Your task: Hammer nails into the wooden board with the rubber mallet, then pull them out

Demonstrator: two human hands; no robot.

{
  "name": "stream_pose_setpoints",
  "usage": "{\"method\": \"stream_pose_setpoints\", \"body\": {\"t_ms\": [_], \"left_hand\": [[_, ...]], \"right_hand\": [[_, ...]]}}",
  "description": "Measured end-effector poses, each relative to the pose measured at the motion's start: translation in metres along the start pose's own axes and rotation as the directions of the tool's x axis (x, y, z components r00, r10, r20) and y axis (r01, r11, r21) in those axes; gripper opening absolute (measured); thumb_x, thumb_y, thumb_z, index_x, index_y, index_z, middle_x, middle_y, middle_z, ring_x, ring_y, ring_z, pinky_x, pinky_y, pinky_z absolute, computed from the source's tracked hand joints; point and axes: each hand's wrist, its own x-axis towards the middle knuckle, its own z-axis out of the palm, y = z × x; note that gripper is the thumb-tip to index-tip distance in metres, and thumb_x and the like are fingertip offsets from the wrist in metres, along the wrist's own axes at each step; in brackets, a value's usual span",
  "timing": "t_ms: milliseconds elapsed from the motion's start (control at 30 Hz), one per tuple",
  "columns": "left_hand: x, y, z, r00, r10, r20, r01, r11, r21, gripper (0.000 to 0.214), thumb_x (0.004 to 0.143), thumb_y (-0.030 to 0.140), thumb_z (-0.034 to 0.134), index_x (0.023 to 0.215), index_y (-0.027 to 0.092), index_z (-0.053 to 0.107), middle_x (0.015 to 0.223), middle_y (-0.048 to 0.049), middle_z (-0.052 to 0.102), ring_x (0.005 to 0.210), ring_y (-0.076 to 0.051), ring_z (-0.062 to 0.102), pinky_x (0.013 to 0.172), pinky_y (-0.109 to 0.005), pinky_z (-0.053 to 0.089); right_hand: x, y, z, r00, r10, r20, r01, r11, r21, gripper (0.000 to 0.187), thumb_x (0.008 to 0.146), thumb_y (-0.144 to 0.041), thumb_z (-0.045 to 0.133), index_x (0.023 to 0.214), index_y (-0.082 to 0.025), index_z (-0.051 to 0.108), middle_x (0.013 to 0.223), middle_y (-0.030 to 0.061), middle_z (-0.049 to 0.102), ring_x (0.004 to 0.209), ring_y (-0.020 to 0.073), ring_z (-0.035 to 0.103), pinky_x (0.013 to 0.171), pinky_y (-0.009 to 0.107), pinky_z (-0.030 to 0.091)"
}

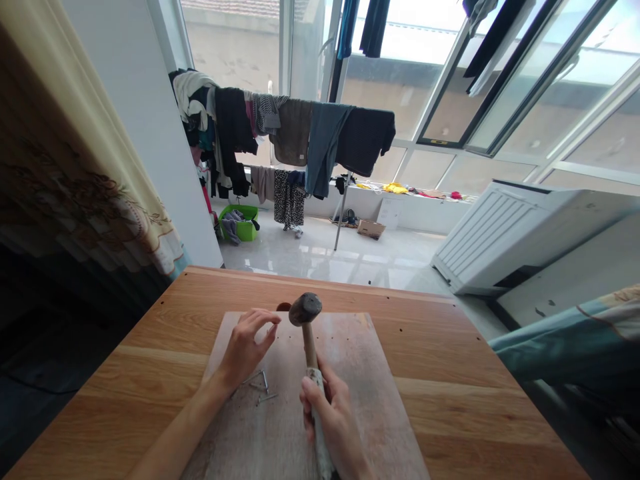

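The mallet [310,350] is held above the middle of the board [373,390], its dark head toward the board's far edge and its handle slanted back toward the near edge. The lower, whitish part of the handle is enclosed by the right hand [327,400], whose fingers are wrapped around it, with the thumb laid along the near face. The left hand [253,337] is raised over the far left part of the board, to the left of the mallet head and apart from it. Its thumb and forefinger are curved toward each other; whether the tips meet, or whether something small is pinched there, cannot be told.

A few loose metal nails [264,385] are scattered on the left part of the board, beside the left wrist; some are partly covered by the forearm, so they cannot be counted surely. Small dark spots are lined up across the board's far part. Just beyond its far edge, a dark reddish round thing [283,307] is seen, partly hidden by the mallet head and hard to identify. The board is carried by a wooden surface [465,400], and its near edge is cut off by the frame.
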Motion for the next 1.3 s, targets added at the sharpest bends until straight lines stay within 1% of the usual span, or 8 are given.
{"method": "stream_pose_setpoints", "body": {"t_ms": [233,533,600,733,833,1067,1200,1300], "left_hand": [[-0.005,-0.004,-0.003,0.995,-0.067,0.077,0.073,0.994,-0.084,0.011,0.09,0.018,0.062,0.091,0.023,0.072,0.094,-0.0037,0.073,0.095,-0.021,0.067,0.087,-0.033,0.053],[-0.009,-0.008,0.002,0.99,-0.019,0.14,0.026,0.999,-0.046,0.014,0.087,0.012,0.064,0.087,0.025,0.07,0.094,-0.002,0.074,0.1,-0.021,0.066,0.09,-0.032,0.05],[-0.01,-0.009,0.002,0.989,-0.03,0.146,0.035,0.999,-0.036,0.016,0.087,0.012,0.065,0.092,0.026,0.07,0.092,-0.0008,0.074,0.098,-0.021,0.067,0.09,-0.033,0.049],[-0.011,-0.011,0.003,0.988,-0.074,0.134,0.078,0.997,-0.026,0.035,0.085,0.011,0.067,0.116,0.027,0.066,0.091,0.0009,0.075,0.095,-0.021,0.068,0.092,-0.035,0.048],[-0.012,-0.011,0.003,0.99,-0.066,0.128,0.071,0.997,-0.029,0.036,0.085,0.011,0.066,0.118,0.027,0.064,0.091,0.0012,0.075,0.094,-0.021,0.068,0.092,-0.036,0.049],[-0.013,-0.014,0.005,0.992,-0.052,0.111,0.057,0.998,-0.04,0.043,0.085,0.012,0.067,0.125,0.028,0.059,0.091,0.0019,0.075,0.093,-0.02,0.07,0.092,-0.036,0.049],[-0.013,-0.015,0.006,0.993,-0.045,0.109,0.05,0.998,-0.043,0.053,0.085,0.012,0.068,0.133,0.029,0.052,0.088,0.0033,0.075,0.098,-0.02,0.069,0.096,-0.038,0.048],[-0.014,-0.014,0.006,0.995,-0.031,0.099,0.035,0.998,-0.048,0.052,0.085,0.01,0.067,0.131,0.03,0.053,0.089,0.0039,0.074,0.093,-0.019,0.07,0.094,-0.036,0.048]], "right_hand": [[-0.001,0.0,0.002,1.0,0.013,-0.009,-0.013,1.0,-0.02,0.072,0.085,-0.063,0.068,0.133,-0.011,0.059,0.06,-0.0085,0.047,0.038,0.0049,0.038,0.034,0.016,0.037],[0.0,0.001,0.0,0.999,0.035,-0.012,-0.035,0.998,-0.055,0.08,0.083,-0.068,0.067,0.135,-0.008,0.056,0.059,-0.0092,0.046,0.036,0.0048,0.038,0.033,0.016,0.036],[-0.001,0.001,-0.001,0.999,0.038,-0.005,-0.038,0.997,-0.064,0.081,0.084,-0.067,0.067,0.138,-0.008,0.054,0.059,-0.009,0.046,0.037,0.0053,0.039,0.034,0.016,0.037],[-0.005,0.002,0.002,0.999,0.038,-0.028,-0.04,0.997,-0.066,0.076,0.086,-0.06,0.067,0.14,-0.009,0.054,0.06,-0.0083,0.047,0.039,0.0057,0.04,0.035,0.016,0.037],[-0.007,0.003,0.004,0.999,0.028,-0.037,-0.031,0.997,-0.075,0.073,0.086,-0.057,0.068,0.141,-0.009,0.056,0.059,-0.0088,0.045,0.04,0.0057,0.038,0.034,0.016,0.038],[-0.004,0.01,0.002,0.997,0.052,0.054,-0.041,0.982,-0.183,0.073,0.089,-0.054,0.064,0.145,-0.008,0.053,0.057,-0.008,0.046,0.04,0.0081,0.04,0.033,0.018,0.04],[-0.004,0.012,0.0,0.997,0.05,0.058,-0.039,0.982,-0.183,0.073,0.091,-0.054,0.061,0.146,-0.008,0.05,0.057,-0.0079,0.046,0.04,0.0086,0.04,0.034,0.019,0.041],[-0.004,0.012,0.0,0.997,0.044,0.065,-0.029,0.976,-0.215,0.071,0.091,-0.053,0.061,0.145,-0.008,0.052,0.058,-0.0078,0.046,0.04,0.0082,0.04,0.034,0.018,0.041]]}}
